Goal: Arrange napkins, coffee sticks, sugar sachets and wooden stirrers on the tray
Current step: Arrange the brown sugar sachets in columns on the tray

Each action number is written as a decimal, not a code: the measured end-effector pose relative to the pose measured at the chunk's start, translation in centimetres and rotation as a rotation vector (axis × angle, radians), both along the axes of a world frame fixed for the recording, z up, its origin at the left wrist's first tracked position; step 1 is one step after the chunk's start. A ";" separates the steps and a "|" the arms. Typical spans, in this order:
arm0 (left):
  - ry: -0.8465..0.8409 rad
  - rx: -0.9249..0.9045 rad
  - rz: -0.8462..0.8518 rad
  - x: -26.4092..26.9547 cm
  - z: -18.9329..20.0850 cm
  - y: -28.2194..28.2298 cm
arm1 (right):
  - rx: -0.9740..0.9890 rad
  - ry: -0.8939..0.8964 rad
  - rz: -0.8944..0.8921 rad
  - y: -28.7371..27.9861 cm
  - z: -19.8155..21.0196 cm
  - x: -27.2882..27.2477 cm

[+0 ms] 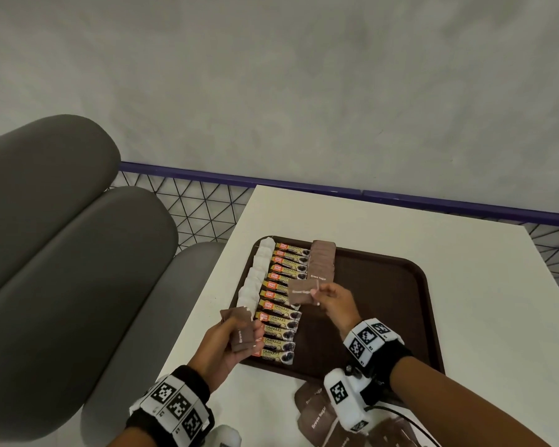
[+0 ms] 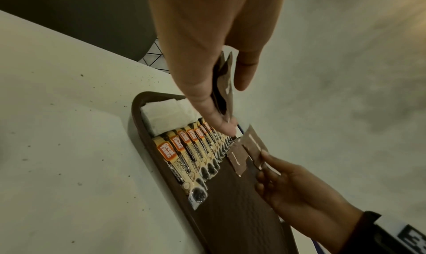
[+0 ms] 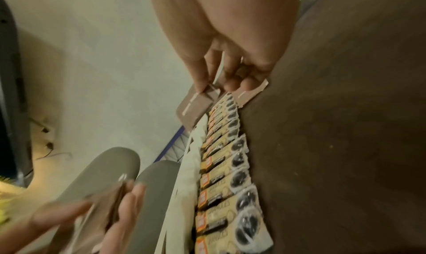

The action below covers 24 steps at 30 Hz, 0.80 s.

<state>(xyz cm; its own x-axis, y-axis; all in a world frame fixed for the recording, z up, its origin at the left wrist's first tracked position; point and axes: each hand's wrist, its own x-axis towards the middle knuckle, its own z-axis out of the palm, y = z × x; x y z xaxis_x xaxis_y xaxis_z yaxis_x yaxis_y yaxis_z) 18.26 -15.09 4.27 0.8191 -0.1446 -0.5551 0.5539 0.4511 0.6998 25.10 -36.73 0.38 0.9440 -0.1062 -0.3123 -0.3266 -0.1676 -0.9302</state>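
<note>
"Brown Sugar" sachets (image 1: 318,277); "GRANULES" coffee sticks (image 1: 276,317)

A: The tray (image 1: 384,304) is dark brown on a white worktop (image 1: 465,285).
B: On it, white napkins (image 1: 255,279), yellow-and-orange coffee sticks (image 1: 279,304), then brown sugar sachets (image 1: 320,262) with white lettering.
A: Beyond the tray, a purple rail (image 1: 271,182).

The left hand (image 3: 96,212) is motion-blurred in the right wrist view; its sachet count cannot be read. Loose sugar sachets (image 1: 317,414) on the surface (image 1: 465,285) are partly hidden by the right wrist camera (image 1: 346,401) and cut off by the bottom edge. Coffee stick (image 1: 279,316) small print is illegible.
</note>
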 end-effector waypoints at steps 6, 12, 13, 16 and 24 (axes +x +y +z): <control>0.029 0.018 0.008 0.4 -0.8 0.7 | -0.209 0.080 -0.181 -2.3 -2.1 2.5; 0.035 0.117 0.002 0.9 -1.2 1.1 | -0.307 0.174 -0.239 -2.1 -2.8 3.4; 0.038 0.120 0.007 1.1 -1.2 1.1 | -0.318 0.179 -0.251 -2.0 -3.0 3.6; 0.033 0.132 0.021 1.4 -1.3 1.2 | -0.381 0.197 -0.234 -1.8 -3.5 4.2; 0.015 0.101 0.033 1.8 -1.6 1.1 | -0.478 0.251 -0.245 -1.7 -4.3 4.4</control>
